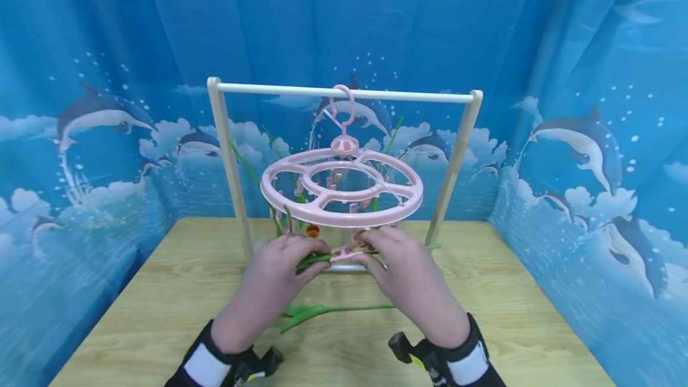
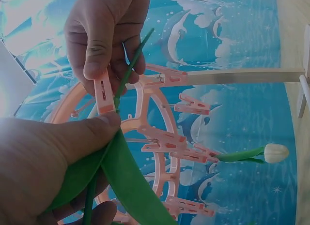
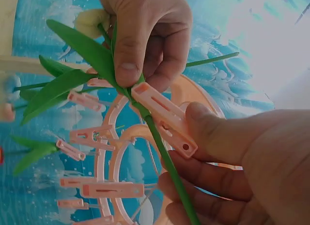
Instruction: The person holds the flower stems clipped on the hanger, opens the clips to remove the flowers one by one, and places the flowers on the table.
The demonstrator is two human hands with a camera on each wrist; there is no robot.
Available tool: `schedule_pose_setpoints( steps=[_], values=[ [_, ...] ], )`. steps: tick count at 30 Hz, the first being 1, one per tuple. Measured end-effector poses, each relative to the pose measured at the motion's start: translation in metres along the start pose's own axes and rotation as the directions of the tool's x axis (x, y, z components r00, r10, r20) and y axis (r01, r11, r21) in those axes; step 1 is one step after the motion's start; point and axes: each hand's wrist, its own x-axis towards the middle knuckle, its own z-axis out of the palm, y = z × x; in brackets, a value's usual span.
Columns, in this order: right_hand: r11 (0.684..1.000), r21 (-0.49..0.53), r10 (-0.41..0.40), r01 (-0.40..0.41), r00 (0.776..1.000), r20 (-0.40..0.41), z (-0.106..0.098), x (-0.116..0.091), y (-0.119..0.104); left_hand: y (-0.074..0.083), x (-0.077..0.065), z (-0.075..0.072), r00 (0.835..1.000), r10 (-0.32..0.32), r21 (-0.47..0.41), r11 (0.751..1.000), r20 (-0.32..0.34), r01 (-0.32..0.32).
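My left hand (image 1: 287, 261) pinches the leafy green stem of a tulip (image 3: 87, 51) between thumb and fingers. A pale bud (image 3: 92, 22) shows behind that hand in the right wrist view. My right hand (image 1: 400, 258) grips the handle end of a pink clothespin (image 3: 162, 113), whose tip lies against the stem just below the leaves. Both hands meet below the front rim of a round pink clip hanger (image 1: 344, 218). More pink clothespins (image 2: 193, 105) dangle around its ring. One of them bears a white tulip (image 2: 276, 153), hanging bloom down.
The hanger hooks over the white bar (image 1: 279, 89) of a wooden stand (image 1: 454, 166) on the table (image 1: 188, 303). Another green stem with leaves (image 1: 317, 310) lies on the tabletop below the hands. A dolphin-print curtain (image 1: 344, 28) surrounds the table's back and sides.
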Motion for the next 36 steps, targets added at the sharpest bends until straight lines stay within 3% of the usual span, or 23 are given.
schedule_pose_setpoints(
  steps=[8, 15, 25, 36],
  values=[
    [1.0, -0.003, -0.028, 0.028, 0.997, -0.074, 0.0033, -0.0026, -0.0015, -0.0012, -0.0006, 0.0017, 0.999, 0.029, -0.008, 1.0, -0.033, -0.029],
    [0.998, -0.029, -0.051, 0.048, 0.99, -0.128, 0.0056, -0.0036, 0.0002, 0.0005, -0.0004, 0.0028, 1.0, 0.021, -0.009, 1.0, 0.003, -0.021],
    [1.0, -0.01, -0.008, 0.007, 0.996, -0.093, 0.001, -0.0019, -0.0003, 0.0019, 0.0008, 0.0025, 0.999, 0.01, -0.04, 0.999, 0.043, -0.008],
    [1.0, 0.011, 0.027, -0.027, 0.999, -0.042, 0.0011, -0.0012, -0.0013, 0.0032, 0.001, 0.0011, 0.99, -0.056, 0.005, 0.998, 0.131, 0.056]
  ],
)
